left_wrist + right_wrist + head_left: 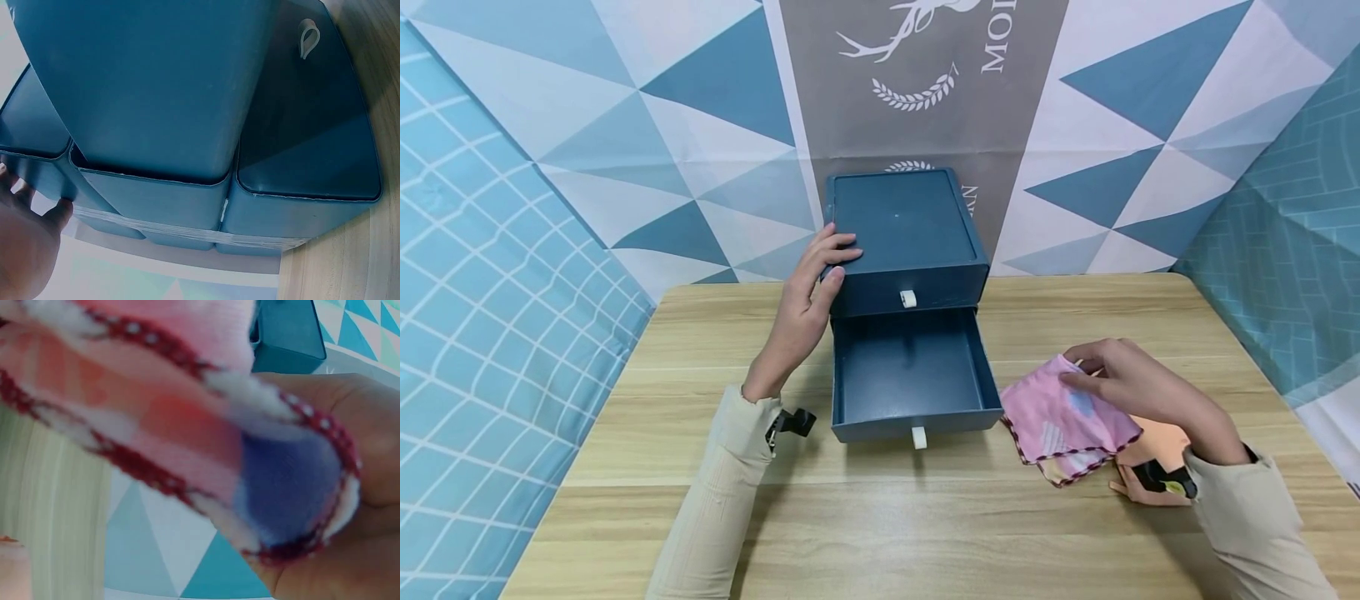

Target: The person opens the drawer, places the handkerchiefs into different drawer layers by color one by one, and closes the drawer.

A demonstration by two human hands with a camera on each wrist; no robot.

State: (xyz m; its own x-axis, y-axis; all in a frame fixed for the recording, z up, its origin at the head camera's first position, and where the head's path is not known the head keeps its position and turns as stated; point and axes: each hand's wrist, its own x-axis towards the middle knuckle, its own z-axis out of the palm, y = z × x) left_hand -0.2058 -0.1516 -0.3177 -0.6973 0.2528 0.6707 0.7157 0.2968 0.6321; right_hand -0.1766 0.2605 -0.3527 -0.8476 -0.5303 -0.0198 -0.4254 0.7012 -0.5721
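A dark blue drawer cabinet [902, 221] stands at the table's back, its middle drawer [917, 425] pulled out with no object visible inside. My left hand [805, 304] rests on the cabinet's upper left edge, fingertips on the top. In the left wrist view, the fingers touch the side of the top drawer [34, 125], and the lower drawer [306, 125] is pushed in. To the right of the drawer, my right hand [1120, 379] pinches a folded pink handkerchief [1067, 417] with a dark red and white stitched edge. The cloth hangs close to the camera in the right wrist view.
A peach-coloured object [1157, 446] lies below the right wrist, partly hidden by it; its kind is unclear. White loop pulls [919, 437] stick out from the drawer fronts. A patterned backdrop [715, 117] rises behind the wooden table [910, 533].
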